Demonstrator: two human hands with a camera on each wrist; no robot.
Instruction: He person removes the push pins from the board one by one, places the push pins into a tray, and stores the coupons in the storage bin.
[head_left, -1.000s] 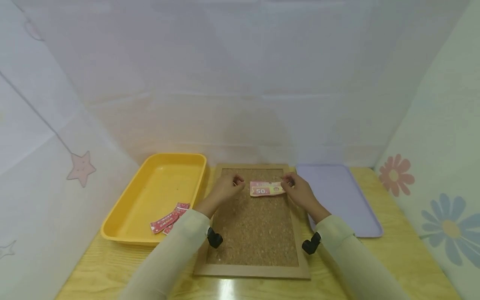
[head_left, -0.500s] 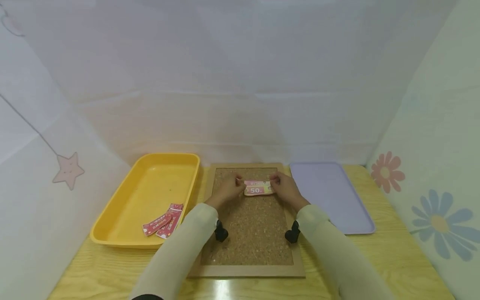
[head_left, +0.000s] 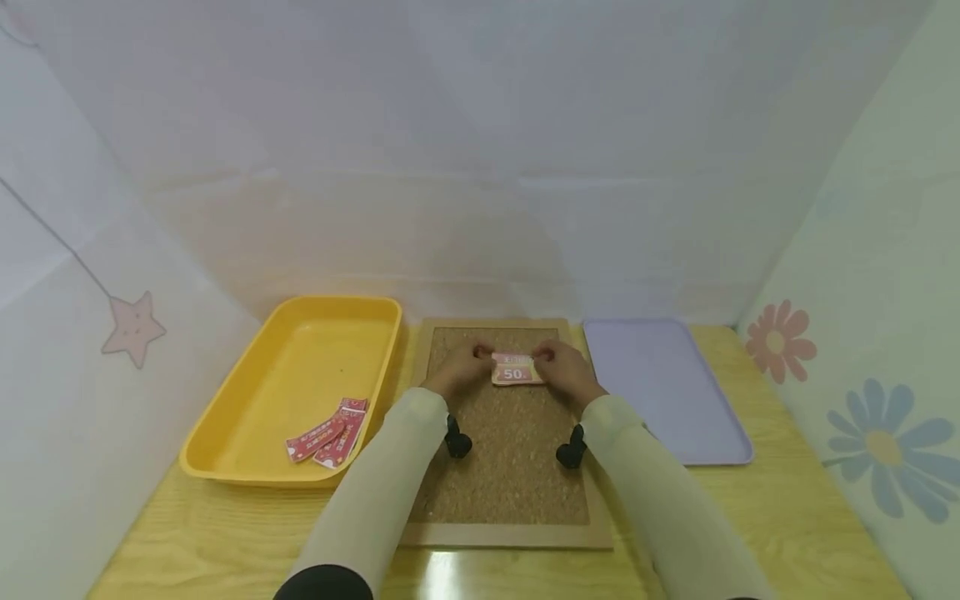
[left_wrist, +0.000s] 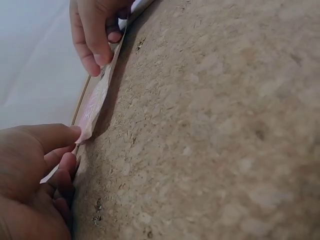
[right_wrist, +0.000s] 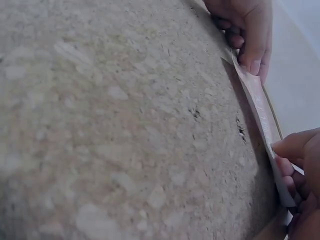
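Note:
A pink-and-yellow paper coupon (head_left: 515,372) marked 50 is held just over the upper part of a framed cork board (head_left: 510,454). My left hand (head_left: 461,367) pinches its left end, the thumb lying on the printed face in the left wrist view. At the other end, my right hand (head_left: 567,370) pinches it between thumb and curled fingers. Seen from the right wrist, the coupon (right_wrist: 261,112) is slightly bowed, with its lower edge apart from or barely touching the cork; I cannot tell which. The fingertips behind the paper are partly hidden.
On the left stands a yellow tray (head_left: 225,408) with several red coupons (head_left: 333,435) in its near right corner. A flat lilac tray (head_left: 667,392) lies to the right of the board. A white curtain (head_left: 480,225) hangs behind the wooden table (head_left: 780,517).
My left hand has come in to take the coupon's left end, which was loose a second ago. My right hand keeps hold of the right end; both hands are now closer together.

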